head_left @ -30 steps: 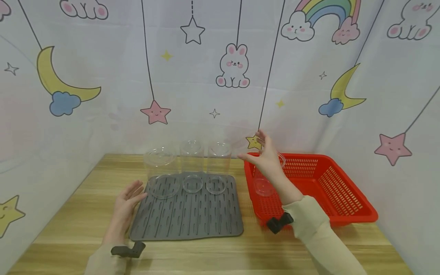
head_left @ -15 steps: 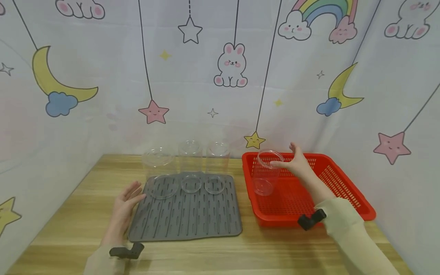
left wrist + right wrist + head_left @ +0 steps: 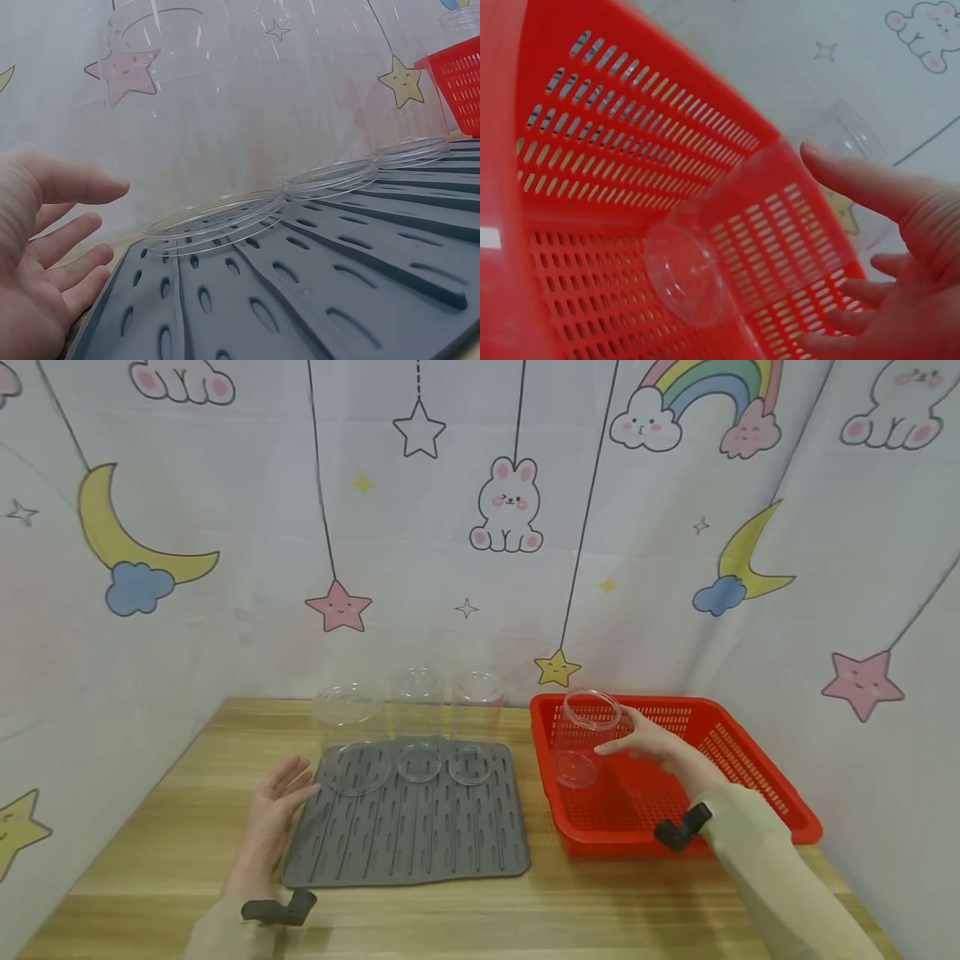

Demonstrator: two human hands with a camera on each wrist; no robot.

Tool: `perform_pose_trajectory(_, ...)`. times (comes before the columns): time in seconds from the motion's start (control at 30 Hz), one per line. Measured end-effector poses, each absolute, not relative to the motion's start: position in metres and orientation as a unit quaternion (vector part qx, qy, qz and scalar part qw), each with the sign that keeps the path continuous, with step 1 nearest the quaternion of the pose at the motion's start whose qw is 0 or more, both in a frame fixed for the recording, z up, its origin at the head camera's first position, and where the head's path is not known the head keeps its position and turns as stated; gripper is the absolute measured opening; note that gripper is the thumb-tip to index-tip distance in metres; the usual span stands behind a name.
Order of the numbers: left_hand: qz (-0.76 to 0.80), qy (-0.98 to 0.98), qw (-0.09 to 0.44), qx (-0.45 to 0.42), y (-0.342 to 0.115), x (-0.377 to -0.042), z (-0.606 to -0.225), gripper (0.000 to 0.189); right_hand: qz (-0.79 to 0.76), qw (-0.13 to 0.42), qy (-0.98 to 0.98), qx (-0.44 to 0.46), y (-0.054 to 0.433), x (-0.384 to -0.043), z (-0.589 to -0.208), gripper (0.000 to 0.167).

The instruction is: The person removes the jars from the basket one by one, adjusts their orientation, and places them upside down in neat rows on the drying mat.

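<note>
A clear plastic cup [image 3: 588, 727] stands in the left part of the red basket [image 3: 697, 777], its rim slightly above the basket edge. My right hand [image 3: 648, 745] is at the cup's right side, thumb in front and fingers behind. In the right wrist view those fingers [image 3: 866, 289] are fairly straight and spread beside the cup base [image 3: 686, 277]. Palm inward, my left hand [image 3: 276, 802] rests at the left edge of the grey drying mat [image 3: 405, 852]. Nearest to it is a wide clear container [image 3: 214, 217], with straight fingers apart from it.
Two narrower clear cups, the middle cup [image 3: 418, 714] and the right cup [image 3: 477, 714], stand on the mat's back half. The wooden table [image 3: 480, 918] ends at a printed curtain [image 3: 247, 527] behind. Dark camera mounts sit on both wrists.
My right hand has moved right from above the cup, then lower to the cup's right side. The cup stays in the basket. My left hand has kept its place.
</note>
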State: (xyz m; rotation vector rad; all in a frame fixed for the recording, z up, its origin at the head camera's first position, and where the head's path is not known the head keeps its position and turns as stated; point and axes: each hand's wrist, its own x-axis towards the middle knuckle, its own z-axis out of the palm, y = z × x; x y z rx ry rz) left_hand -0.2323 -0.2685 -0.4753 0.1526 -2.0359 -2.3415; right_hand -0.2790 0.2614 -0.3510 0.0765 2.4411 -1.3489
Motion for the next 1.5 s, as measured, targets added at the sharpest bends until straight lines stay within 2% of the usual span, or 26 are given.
perform_pose_trajectory(0.27,-0.75,-0.659,-0.005,0.057,-0.266,-0.233,-0.473,0.078,-0.505,0.165,0.847,0.028,0.259,-0.281,-0.358,0.105)
perform_pose_trajectory(0.57,-0.748,-0.66,-0.003,0.065,-0.265,-0.233,-0.471,0.079,-0.515,0.155,0.841,0.063,0.248,-0.282,-0.361,0.099)
perform_pose_trajectory(1.2,-0.751,-0.657,-0.004,0.07,-0.27,-0.231,-0.472,0.08,-0.538,0.116,0.831,0.081,0.239,-0.285,-0.367,0.088)
perform_pose_trajectory(1.5,-0.768,-0.636,-0.009,0.079,-0.271,-0.228,-0.466,0.077,-0.529,0.062,0.844,0.072,0.236,-0.273,-0.358,0.089)
